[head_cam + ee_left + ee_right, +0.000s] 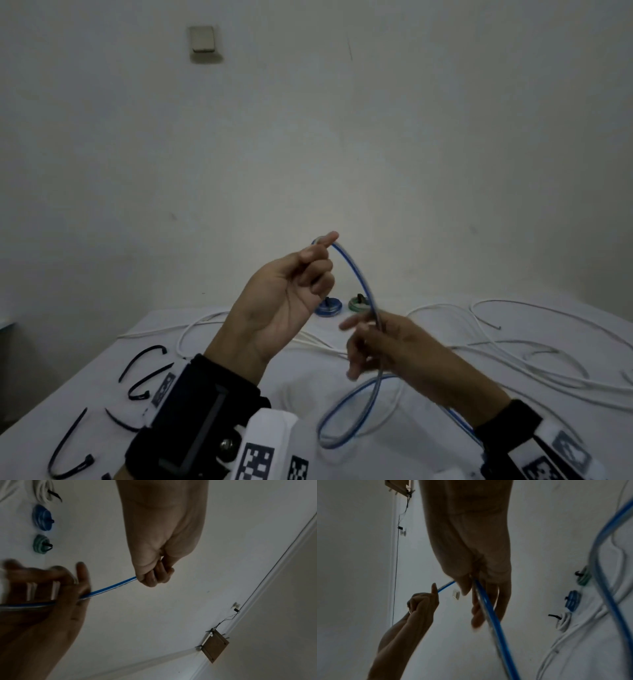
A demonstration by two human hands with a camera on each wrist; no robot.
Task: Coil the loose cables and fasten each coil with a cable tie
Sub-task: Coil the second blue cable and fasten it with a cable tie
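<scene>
A: Head view, item one: blue cable. Our left hand pinches its end, raised; our right hand curls round it lower down. One loop hangs over the table.

B: Ties lie left, white cables right. We should size each turn to that first loop.

A: Left wrist view: left fingers clamp the end firmly. Tied coils: blue, green.

B: Right wrist view: the cable runs through the right fingers, gripped loosely. We judge a loose grip best, so the cable can slide and untwist.
</scene>
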